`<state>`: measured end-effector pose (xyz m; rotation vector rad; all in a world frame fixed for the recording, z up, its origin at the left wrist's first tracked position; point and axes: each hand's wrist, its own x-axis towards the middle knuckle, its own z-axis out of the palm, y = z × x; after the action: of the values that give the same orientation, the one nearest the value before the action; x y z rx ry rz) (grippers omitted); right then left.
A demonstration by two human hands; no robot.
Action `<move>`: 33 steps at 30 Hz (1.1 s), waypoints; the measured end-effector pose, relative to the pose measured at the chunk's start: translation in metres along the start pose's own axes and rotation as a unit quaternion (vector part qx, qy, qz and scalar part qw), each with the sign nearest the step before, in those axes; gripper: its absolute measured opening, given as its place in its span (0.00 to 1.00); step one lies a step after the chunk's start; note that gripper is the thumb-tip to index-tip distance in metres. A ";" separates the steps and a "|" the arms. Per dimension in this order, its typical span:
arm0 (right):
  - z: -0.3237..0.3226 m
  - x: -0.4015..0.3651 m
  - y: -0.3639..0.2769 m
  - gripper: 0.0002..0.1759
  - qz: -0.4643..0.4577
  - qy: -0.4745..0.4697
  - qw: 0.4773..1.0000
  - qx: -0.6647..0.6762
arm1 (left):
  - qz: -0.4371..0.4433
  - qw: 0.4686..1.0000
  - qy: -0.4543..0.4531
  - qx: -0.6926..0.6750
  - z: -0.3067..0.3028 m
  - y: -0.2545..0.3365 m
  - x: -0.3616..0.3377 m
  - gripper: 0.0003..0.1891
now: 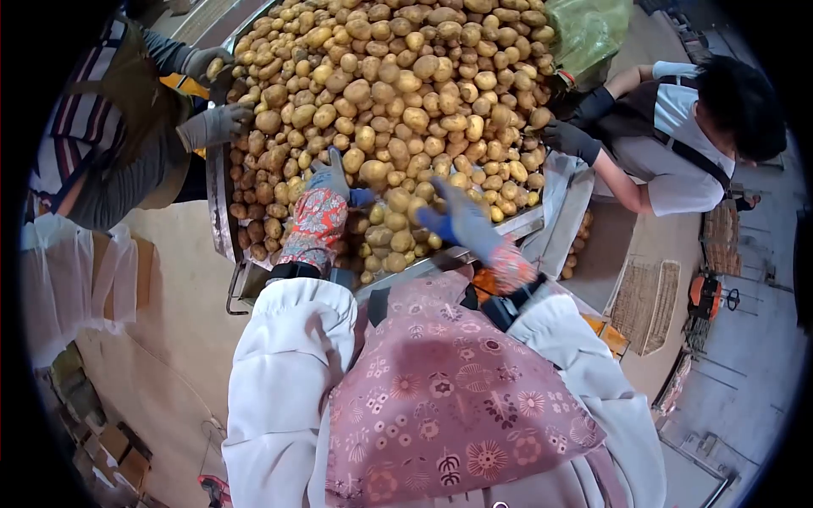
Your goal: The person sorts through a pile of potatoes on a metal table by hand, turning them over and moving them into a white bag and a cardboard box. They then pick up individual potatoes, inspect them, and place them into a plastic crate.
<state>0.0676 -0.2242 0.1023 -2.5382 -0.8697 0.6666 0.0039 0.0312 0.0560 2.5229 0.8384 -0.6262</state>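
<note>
A large heap of potatoes (pixel 398 93) fills a metal-edged table (pixel 222 199) in front of me. My left hand (pixel 332 179), in a grey and blue glove with a red patterned cuff, rests on the potatoes at the near side. Its finger and thumb are spread apart and no potato shows in it. My right hand (pixel 464 222), gloved alike and slightly blurred, hovers over the near edge of the heap with its fingers apart. Between both hands lies a group of yellow potatoes (pixel 394 222), some of them blurred.
At the left, a person's grey-gloved hands (pixel 216 125) touch the heap. Another person's dark-gloved hand (pixel 572 140) reaches in from the right. A green plastic bag (pixel 589 34) lies at the back right. A grey bin (pixel 605 254) stands right of the table, cardboard boxes (pixel 127 271) left.
</note>
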 end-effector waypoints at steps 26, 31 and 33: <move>0.079 0.129 -0.050 0.49 0.135 -0.054 0.983 0.113 | 0.136 0.804 0.148 -0.560 0.122 -0.063 0.051 0.19; 0.042 0.118 -0.033 0.38 -0.009 -0.158 0.940 0.301 | 0.132 0.756 0.065 -0.638 0.078 -0.031 0.002 0.27; -0.018 0.069 -0.055 0.24 0.023 -0.289 0.738 0.610 | 0.209 0.838 0.162 -0.478 0.023 0.006 -0.058 0.29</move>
<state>0.0998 -0.1429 0.1225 -1.1389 -0.2725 1.4594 -0.0402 -0.0111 0.0697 1.7592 0.4706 0.3344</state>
